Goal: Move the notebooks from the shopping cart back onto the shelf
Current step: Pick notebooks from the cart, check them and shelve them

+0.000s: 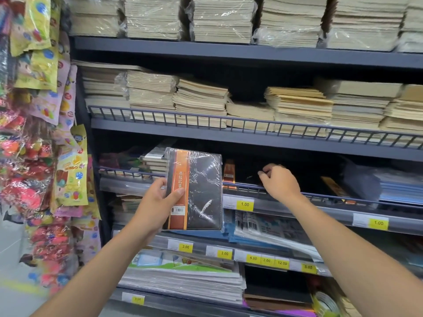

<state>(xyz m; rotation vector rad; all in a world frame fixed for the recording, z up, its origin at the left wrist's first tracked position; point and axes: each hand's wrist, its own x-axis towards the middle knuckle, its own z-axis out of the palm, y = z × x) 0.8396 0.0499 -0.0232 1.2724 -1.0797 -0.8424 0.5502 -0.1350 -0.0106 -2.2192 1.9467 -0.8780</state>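
The fingers (177, 193) of the left hand (155, 202) are clamped on a plastic-wrapped notebook (201, 179), thumb across its orange band and the rest behind the cover. The notebook is dark with an orange strip. It is held upright in the air just in front of the front edge of the shelf (297, 209), towards its left end, and is not yet resting on it.

The right hand (279, 183) reaches over the wire rail (320, 197) along that front edge into the dark middle of the shelf. Its fingers are curled, but the shadow hides whether they grip anything. Just to its left stands another orange-banded notebook (229, 171), so this looks like the right slot.

The step in hand seems to be placing: the right hand appears to be making room while the left brings the notebook up. The next move calls for lifting the notebook over the rail and sliding it in beside its match. The cart is out of view.

Yellow price tags (245, 204) line the shelf edges, and stacks of pale exercise books (201, 104) fill the shelves above.
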